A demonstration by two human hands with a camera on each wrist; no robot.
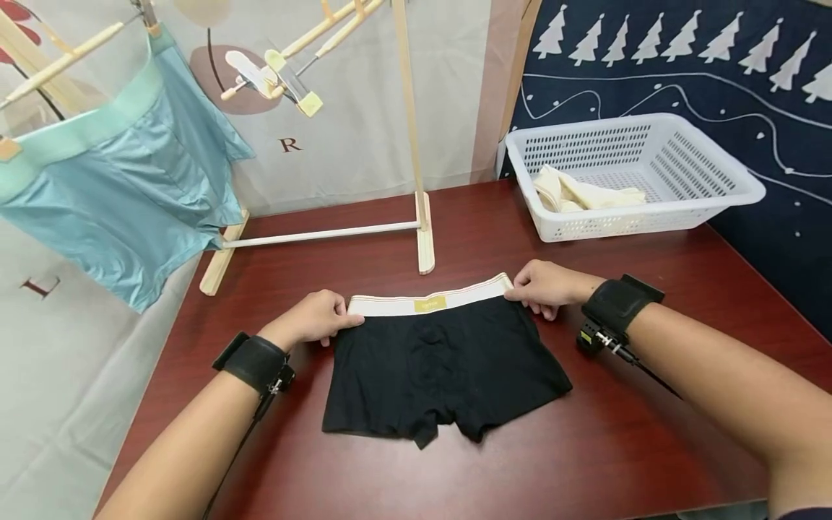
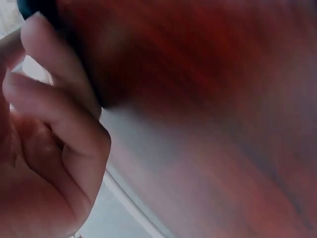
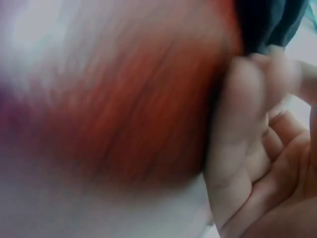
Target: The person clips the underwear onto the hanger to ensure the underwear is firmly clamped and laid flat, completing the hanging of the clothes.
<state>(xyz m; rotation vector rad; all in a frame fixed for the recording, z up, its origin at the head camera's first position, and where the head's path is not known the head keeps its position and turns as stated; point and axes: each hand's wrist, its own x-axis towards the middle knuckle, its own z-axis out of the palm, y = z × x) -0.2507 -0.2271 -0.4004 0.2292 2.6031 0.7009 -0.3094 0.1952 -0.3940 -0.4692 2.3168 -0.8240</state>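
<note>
The black briefs lie flat near the middle of the tabletop, waistband toward the far edge and leg openings toward the near edge. The left hand pinches the waistband's left corner, fingers curled together over the fabric; the right hand pinches the right corner the same way. Both wrist views are blurred, but each shows bent fingers close against dark cloth and the red-brown wood.

The grips look shallow, only the very ends of the elastic. If one hand lifts or pulls sooner than the other, the band will likely slip out of the weaker pinch and the briefs will twist or bunch on that side. Pulling the corners apart too hard would stretch the elastic and drag the legs out of line.

The rack stands just beyond the waistband, its foot near the middle of the far side, with blue shorts hanging at the far left corner and clips dangling above. A quick upward lift could snag the cloth on the foot or knock the light frame. The basket holding pale cloth sits at the far right corner, well apart from the hands, so it seems no hazard.
</note>
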